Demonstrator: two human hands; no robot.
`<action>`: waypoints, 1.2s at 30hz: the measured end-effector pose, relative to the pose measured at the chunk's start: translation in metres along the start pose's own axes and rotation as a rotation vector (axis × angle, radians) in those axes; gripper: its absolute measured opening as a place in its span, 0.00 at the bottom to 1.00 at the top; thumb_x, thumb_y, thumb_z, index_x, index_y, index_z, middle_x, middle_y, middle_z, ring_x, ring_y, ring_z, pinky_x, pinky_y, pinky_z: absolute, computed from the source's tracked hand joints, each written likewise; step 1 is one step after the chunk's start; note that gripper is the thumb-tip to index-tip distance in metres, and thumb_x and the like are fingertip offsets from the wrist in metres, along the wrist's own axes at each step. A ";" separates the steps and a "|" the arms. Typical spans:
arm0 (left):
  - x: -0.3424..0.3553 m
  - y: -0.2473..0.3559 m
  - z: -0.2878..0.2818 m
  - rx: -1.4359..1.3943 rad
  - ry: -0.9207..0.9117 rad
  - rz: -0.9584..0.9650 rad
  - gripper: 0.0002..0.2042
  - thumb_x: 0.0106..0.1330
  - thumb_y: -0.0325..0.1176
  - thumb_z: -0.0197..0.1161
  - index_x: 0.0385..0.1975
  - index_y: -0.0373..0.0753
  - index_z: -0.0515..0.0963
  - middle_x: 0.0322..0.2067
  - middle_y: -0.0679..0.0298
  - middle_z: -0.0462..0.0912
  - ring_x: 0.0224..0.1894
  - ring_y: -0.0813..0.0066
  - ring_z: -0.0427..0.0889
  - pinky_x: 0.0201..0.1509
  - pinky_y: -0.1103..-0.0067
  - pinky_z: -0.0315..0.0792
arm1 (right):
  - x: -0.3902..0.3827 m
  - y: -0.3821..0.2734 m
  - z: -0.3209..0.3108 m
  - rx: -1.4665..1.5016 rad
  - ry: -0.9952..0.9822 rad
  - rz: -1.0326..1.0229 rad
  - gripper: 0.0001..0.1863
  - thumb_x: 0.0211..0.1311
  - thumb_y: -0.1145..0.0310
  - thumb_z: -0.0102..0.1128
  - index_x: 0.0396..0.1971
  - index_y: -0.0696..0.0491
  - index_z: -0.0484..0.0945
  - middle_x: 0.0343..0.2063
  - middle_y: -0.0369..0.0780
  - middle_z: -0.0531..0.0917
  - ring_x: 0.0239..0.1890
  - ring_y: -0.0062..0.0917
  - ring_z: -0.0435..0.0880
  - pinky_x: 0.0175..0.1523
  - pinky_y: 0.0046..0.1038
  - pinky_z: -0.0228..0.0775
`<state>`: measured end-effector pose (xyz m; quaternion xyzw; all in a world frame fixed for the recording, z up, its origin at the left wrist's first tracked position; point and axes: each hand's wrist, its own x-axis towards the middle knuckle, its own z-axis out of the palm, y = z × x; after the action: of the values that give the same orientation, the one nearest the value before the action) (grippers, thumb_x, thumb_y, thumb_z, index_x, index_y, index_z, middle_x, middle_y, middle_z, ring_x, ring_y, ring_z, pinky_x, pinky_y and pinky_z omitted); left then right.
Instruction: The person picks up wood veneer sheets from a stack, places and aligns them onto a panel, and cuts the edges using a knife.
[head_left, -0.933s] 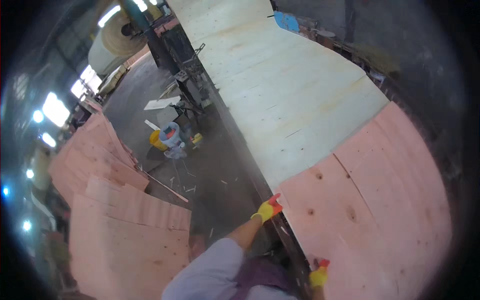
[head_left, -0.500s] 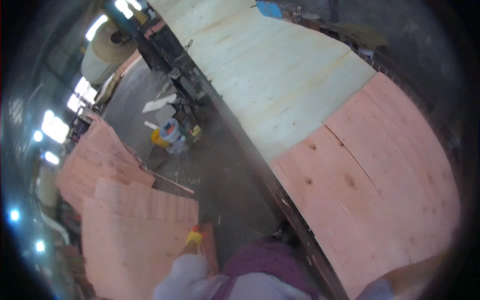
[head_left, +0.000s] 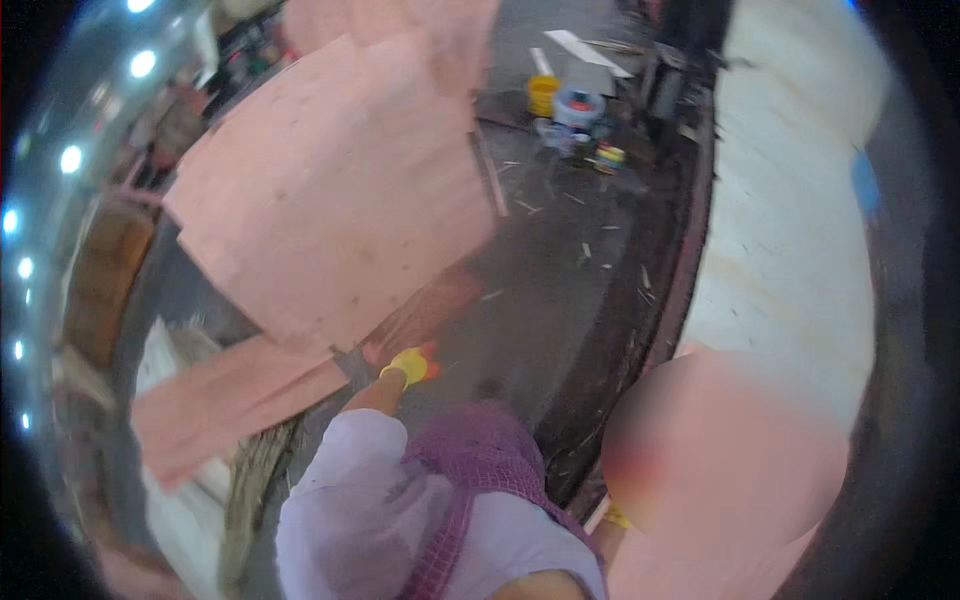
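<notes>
My left hand (head_left: 408,366), in a yellow glove with red-orange fingers, hangs by the near corner of a stack of pinkish wood veneer sheets (head_left: 330,190). Its fingers are smeared by motion, and I see no sheet clearly held in them. A narrow reddish strip (head_left: 425,305) shows along the stack's near edge, just beyond that hand. On the right, my right hand (head_left: 617,516) shows only as a bit of yellow glove at the left edge of a pink veneer sheet (head_left: 670,570). A blurred patch hides its fingers. Beyond lies a pale whitish sheet (head_left: 780,220) on the long bench.
A dark bench rail (head_left: 690,250) runs along my right. On the floor ahead stand a yellow bucket (head_left: 543,97) and a whitish bucket (head_left: 578,107), with wood scraps around. At lower left lie a loose veneer piece (head_left: 235,400) and a white sack (head_left: 190,510).
My view has swung left toward the veneer stack, which now sits higher in the picture. My left hand appears past the stack's near corner; the right has come to the pink sheet's left edge.
</notes>
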<state>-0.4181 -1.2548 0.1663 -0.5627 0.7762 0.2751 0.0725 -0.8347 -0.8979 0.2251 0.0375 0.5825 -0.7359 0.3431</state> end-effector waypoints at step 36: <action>0.174 -0.771 -0.400 -1.509 1.602 -0.291 0.31 0.41 0.24 0.74 0.47 0.29 0.68 0.46 0.53 0.74 0.41 0.68 0.76 0.48 0.74 0.73 | -0.113 0.090 0.384 -1.037 0.031 0.385 0.19 0.57 0.55 0.56 0.42 0.53 0.72 0.28 0.43 0.82 0.07 0.19 0.69 0.09 0.19 0.57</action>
<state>0.3031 -1.7697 0.1618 -0.5634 0.1587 0.2227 -0.7796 -0.5665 -1.1924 0.3238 -0.0199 0.8562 -0.2760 0.4364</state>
